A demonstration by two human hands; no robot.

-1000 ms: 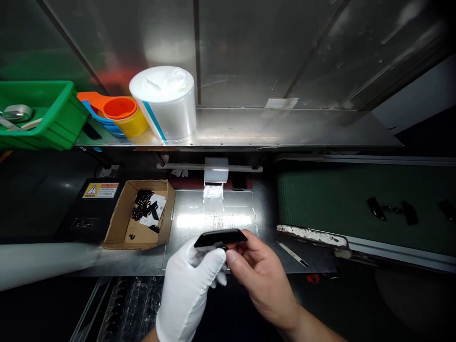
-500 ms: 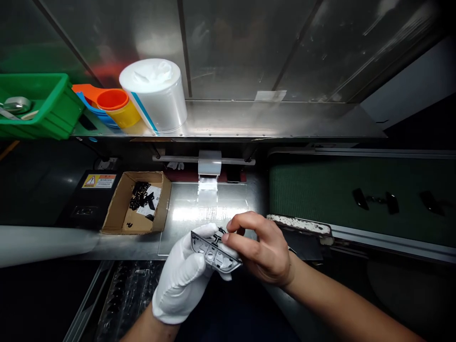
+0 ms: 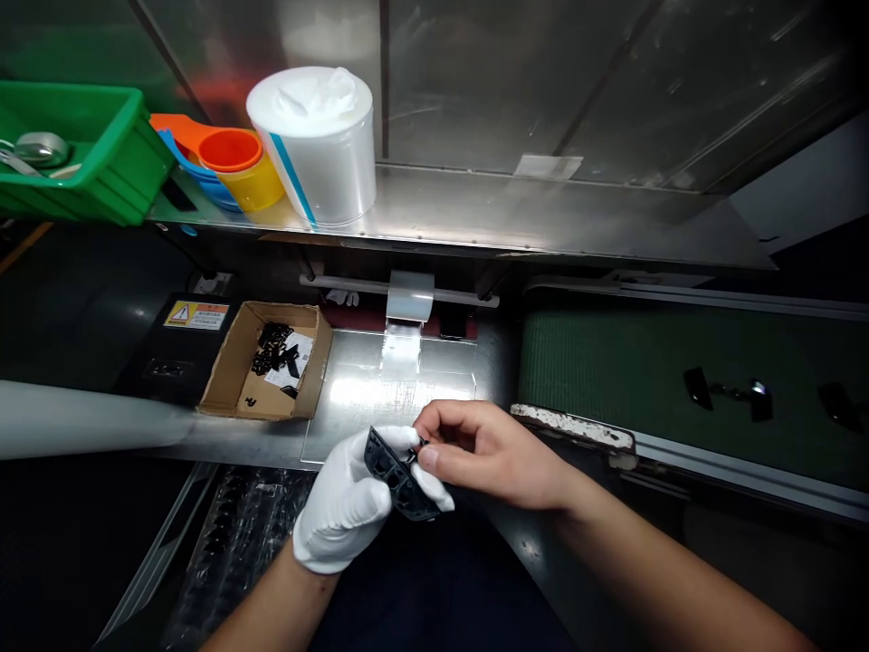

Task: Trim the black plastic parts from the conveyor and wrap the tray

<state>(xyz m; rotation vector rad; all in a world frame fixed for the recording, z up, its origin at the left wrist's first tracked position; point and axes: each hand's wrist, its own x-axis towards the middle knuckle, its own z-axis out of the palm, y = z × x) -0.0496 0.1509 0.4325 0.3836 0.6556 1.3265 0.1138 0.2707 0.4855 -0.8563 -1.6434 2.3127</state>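
Observation:
My left hand (image 3: pixel 346 507), in a white glove, grips a dark plastic housing (image 3: pixel 400 480) with a moulded, recessed inner side. The housing is tilted and its inner side faces up toward me. My bare right hand (image 3: pixel 485 453) pinches a small black part (image 3: pixel 419 445) between thumb and index finger at the housing's upper edge. The fingers partly cover that part, so its exact shape is hidden. Behind my hands lies a clear sheet (image 3: pixel 353 389) on the metal bench.
A cardboard box (image 3: pixel 316 376) with small black parts stands left on the bench. The green conveyor (image 3: pixel 611 353) at right carries several black pieces (image 3: pixel 760 398). On the shelf sit a film roll (image 3: pixel 326 172), a yellow cup (image 3: pixel 258 186) and a green bin (image 3: pixel 128 163). A tape roll (image 3: pixel 411 294) hangs below.
The housing has turned in my left hand, so its inner side looks darker instead of bright. My right fingers have drawn closer together around the small part. The whole view has shifted slightly.

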